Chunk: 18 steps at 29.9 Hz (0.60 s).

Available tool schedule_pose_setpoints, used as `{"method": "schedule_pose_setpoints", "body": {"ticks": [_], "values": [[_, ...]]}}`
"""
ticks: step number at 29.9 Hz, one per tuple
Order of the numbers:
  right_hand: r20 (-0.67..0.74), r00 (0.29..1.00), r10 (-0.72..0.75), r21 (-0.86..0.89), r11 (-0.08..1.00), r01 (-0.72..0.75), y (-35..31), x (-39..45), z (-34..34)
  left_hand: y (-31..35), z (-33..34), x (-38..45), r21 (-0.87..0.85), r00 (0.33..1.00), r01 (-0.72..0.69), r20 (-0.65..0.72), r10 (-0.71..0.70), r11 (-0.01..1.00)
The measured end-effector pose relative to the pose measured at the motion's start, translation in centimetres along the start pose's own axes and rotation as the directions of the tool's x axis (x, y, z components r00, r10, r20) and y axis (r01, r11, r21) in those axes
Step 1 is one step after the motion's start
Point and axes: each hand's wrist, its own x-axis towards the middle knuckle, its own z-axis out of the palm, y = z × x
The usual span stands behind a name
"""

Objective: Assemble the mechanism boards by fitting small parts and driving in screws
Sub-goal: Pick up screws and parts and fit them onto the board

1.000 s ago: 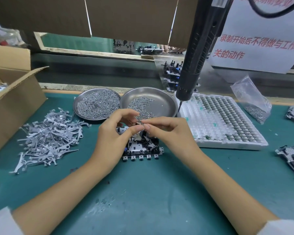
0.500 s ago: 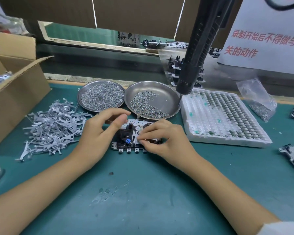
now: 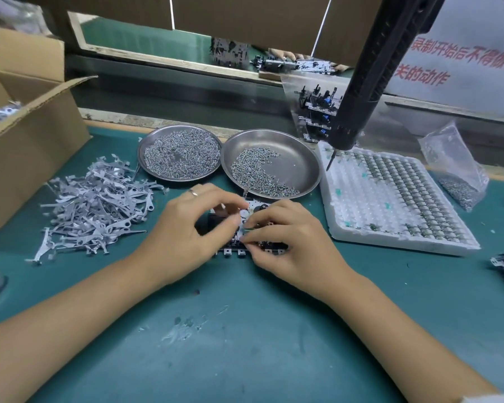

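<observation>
A teal-green surface (image 3: pixel 274 344) fills the view, scuffed pale in a patch near its middle, with brown cardboard panels and a white notice with red characters (image 3: pixel 460 65) standing along the far edge. At the centre lies the mechanism board (image 3: pixel 246 225), a small dark assembly with white gears and a row of metal tabs on its near edge. Both hands work over it. The left hand (image 3: pixel 184 228) comes in from 8 o'clock with fingers curled over the board's left part, fingertips drawn together above it; a ring sits on one finger. Whether it pinches a part is too blurred to tell. The right hand (image 3: pixel 291 242) comes in from 4 o'clock, thumb and forefinger closed in a narrow pinch on something small at the board's near edge; the item itself cannot be made out.

Just beyond the board, at 12 o'clock, stand two round metal dishes side by side: the left dish (image 3: pixel 179 154) thickly covered with small springs or screws, the right dish (image 3: pixel 269 165) holding a crescent of screws (image 3: pixel 256 175). At 9 o'clock sprawls a heap of grey metal levers (image 3: pixel 96 205), with an open cardboard box (image 3: pixel 29 135) behind it. At 2 o'clock a white foam tray (image 3: pixel 390 205) carries rows of small parts, and a black electric screwdriver (image 3: pixel 373 74) hangs over its far left corner. A clear plastic bag (image 3: pixel 451 167) sits at 3 o'clock.
</observation>
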Motion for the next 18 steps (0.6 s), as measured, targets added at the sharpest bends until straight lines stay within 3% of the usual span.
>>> {"method": "schedule_pose_setpoints", "body": {"ticks": [3,7,16,18], "values": [[0.054,0.991,0.125,0.140,0.981,-0.131,-0.20,0.00,-0.34,-0.05,0.00,-0.31,0.155,0.986,-0.078,0.160,0.053,0.985],[0.106,0.949,0.298,0.273,0.909,-0.316,-0.27,0.31,-0.79,-0.20,0.23,-0.35,0.222,0.985,-0.080,0.169,0.043,0.972],[0.153,0.912,0.382,0.375,0.831,-0.411,-0.58,0.30,-0.88,-0.41,0.31,-0.17,0.129,0.990,-0.029,0.140,0.011,0.991],[0.060,0.931,0.360,0.337,0.871,-0.358,-0.79,0.31,-1.02,-0.32,0.32,-0.13,0.111,0.991,-0.035,0.133,0.020,0.993]]}}
